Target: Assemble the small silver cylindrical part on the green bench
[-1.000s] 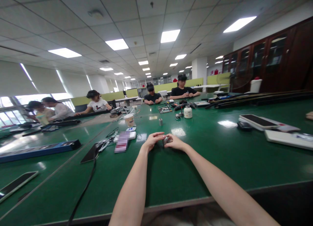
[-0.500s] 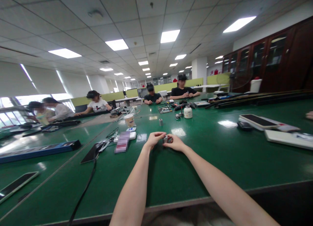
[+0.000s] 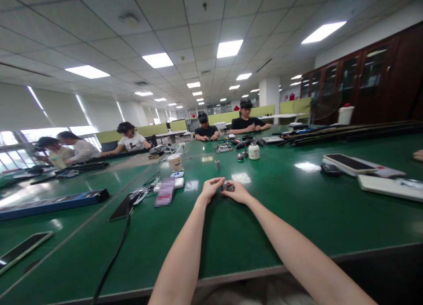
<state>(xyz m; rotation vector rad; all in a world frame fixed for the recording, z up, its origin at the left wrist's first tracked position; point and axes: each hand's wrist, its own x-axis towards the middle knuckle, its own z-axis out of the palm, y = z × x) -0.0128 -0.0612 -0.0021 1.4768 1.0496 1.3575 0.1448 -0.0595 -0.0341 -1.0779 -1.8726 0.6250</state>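
Observation:
A small grey metal cylinder [image 3: 225, 186] is between my two hands, just above or on the green table; I cannot tell whether it touches the surface. My left hand [image 3: 211, 189] has its fingertips closed at the cylinder's top left. From the other side, the thumb and curled fingers of my right hand [image 3: 239, 193] grip its lower part. Fingers partly hide the cylinder. A second metal cylinder [image 3: 217, 164] of similar look stands upright on the table a short way beyond my hands.
Left of my hands lie a purple packet [image 3: 165, 191], a paper cup [image 3: 175, 162] and a black cable [image 3: 119, 243]. A white jar [image 3: 254, 151] and a circuit board [image 3: 223, 148] are farther back. Phones and a pale slab [image 3: 390, 188] lie right. Several people sit around.
My hands and the cylinder have shifted very slightly to the right and up. The left fingers remain at its top, and the second cylinder has not moved.

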